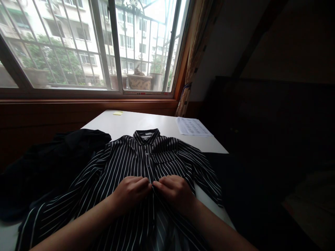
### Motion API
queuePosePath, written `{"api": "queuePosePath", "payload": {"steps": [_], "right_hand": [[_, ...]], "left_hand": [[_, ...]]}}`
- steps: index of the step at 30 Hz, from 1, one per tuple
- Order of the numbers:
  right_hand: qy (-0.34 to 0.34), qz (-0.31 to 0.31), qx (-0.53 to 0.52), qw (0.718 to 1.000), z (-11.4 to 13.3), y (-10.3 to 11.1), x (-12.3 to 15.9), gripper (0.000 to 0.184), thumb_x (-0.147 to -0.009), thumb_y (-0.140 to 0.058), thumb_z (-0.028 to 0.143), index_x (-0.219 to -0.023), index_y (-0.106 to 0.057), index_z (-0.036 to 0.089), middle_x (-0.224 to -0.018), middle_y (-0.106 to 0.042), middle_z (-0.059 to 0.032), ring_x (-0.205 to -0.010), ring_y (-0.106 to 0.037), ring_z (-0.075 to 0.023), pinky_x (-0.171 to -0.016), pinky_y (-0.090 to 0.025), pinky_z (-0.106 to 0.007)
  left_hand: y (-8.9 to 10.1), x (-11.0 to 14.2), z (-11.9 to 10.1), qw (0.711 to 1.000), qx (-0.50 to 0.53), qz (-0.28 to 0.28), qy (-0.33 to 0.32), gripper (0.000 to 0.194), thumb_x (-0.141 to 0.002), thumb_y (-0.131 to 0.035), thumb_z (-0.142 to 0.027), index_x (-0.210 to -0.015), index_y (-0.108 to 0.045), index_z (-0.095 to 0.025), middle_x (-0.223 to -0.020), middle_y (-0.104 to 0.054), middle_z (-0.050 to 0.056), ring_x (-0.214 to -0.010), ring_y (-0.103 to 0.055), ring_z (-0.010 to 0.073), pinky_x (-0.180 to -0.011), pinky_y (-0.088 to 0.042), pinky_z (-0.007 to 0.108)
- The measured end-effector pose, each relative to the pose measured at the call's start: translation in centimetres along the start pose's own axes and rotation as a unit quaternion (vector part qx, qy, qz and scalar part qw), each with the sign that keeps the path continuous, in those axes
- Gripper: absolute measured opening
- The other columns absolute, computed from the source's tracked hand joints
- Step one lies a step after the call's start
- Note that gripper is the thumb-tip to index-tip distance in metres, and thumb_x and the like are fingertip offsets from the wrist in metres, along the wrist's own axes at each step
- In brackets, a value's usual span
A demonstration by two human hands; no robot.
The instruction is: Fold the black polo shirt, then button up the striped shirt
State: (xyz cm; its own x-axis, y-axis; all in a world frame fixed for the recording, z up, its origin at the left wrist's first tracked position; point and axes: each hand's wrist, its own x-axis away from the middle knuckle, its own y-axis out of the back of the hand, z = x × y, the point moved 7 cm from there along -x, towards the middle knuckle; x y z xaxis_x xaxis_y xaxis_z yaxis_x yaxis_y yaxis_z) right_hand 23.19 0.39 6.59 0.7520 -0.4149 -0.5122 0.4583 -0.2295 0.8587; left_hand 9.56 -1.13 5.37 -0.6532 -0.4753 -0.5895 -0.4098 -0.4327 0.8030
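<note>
A black shirt with white stripes [125, 157] lies front side up, its collar pointing toward the window and its sleeves spread to both sides. Two buttons show fastened below the collar. At the middle of the front placket, my left hand [132, 190] pinches the fabric edge from the left. My right hand [174, 191] grips the other edge, its fingertips almost meeting those of the left. Whatever button lies between the fingertips is hidden. Below the hands the shirt front hangs apart and looks blurred.
The white table [146, 120] carries a pile of dark clothing [65, 157] on the left. Printed sheets [193, 126] lie at the far right, and a yellow sticky note [118, 113] at the far edge. A barred window [115, 45] and a tied curtain [188, 76] stand behind.
</note>
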Motion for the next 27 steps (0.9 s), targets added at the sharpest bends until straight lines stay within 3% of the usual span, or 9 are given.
{"api": "queuePosePath", "payload": {"steps": [27], "right_hand": [[-0.018, 0.011, -0.001, 1.000, -0.31, -0.52, 0.31, 0.022, -0.102, -0.048, 0.025, -0.111, -0.068, 0.022, -0.087, -0.071, -0.0041, -0.077, -0.064, -0.0168, -0.070, -0.045, -0.031]], "left_hand": [[0.28, -0.08, 0.10, 1.000, 0.019, -0.001, 0.009, 0.027, -0.104, -0.043, -0.022, -0.080, -0.053, -0.018, -0.069, -0.049, -0.003, -0.056, -0.041, 0.0106, -0.053, -0.026, 0.030]]}}
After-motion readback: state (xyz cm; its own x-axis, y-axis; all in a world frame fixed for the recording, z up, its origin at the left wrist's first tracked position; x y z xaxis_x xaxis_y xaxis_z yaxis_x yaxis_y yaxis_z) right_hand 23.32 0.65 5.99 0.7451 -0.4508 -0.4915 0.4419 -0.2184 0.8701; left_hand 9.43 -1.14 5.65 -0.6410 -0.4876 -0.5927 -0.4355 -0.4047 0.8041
